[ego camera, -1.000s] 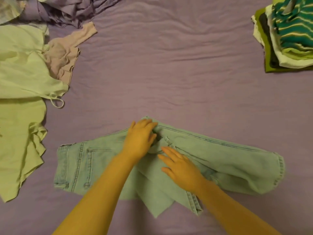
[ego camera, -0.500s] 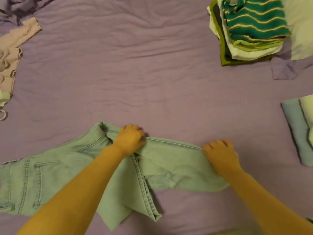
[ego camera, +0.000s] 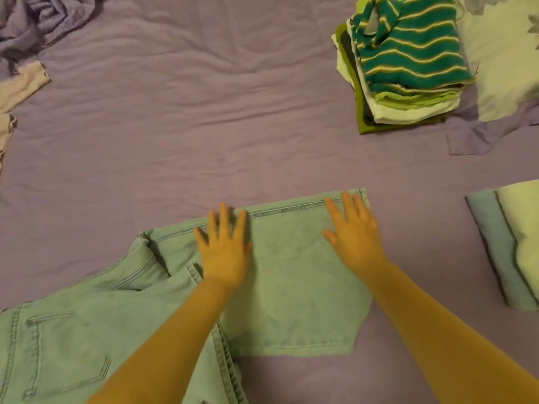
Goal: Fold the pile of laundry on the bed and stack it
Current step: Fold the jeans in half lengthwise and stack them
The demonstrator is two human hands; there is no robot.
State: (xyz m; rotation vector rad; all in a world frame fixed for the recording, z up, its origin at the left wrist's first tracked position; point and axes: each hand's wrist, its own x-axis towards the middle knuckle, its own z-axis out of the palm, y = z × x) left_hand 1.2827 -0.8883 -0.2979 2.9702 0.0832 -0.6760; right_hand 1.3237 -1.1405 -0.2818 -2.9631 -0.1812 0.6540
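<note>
Light blue jeans point(ego camera: 294, 281) lie across the near part of the purple bed sheet point(ego camera: 204, 135), waist and back pocket at the lower left, one leg doubled over to the right. My left hand point(ego camera: 224, 246) lies flat with spread fingers on the jeans near the top seam. My right hand point(ego camera: 354, 231) presses flat on the folded leg by its right end. A stack of folded clothes point(ego camera: 405, 68), topped by a teal striped knit, sits at the upper right.
A second folded pile point(ego camera: 507, 246), blue-grey under pale cloth, lies at the right edge. Unfolded purple fabric point(ego camera: 38, 21) and a beige garment point(ego camera: 17, 91) sit at the upper left. A pale pillow point(ego camera: 501, 53) lies beyond the striped stack.
The view has swung right. Both hands went from curled on the jeans to flat with spread fingers. My right hand slid toward the leg's right end, and the leg lies smoother.
</note>
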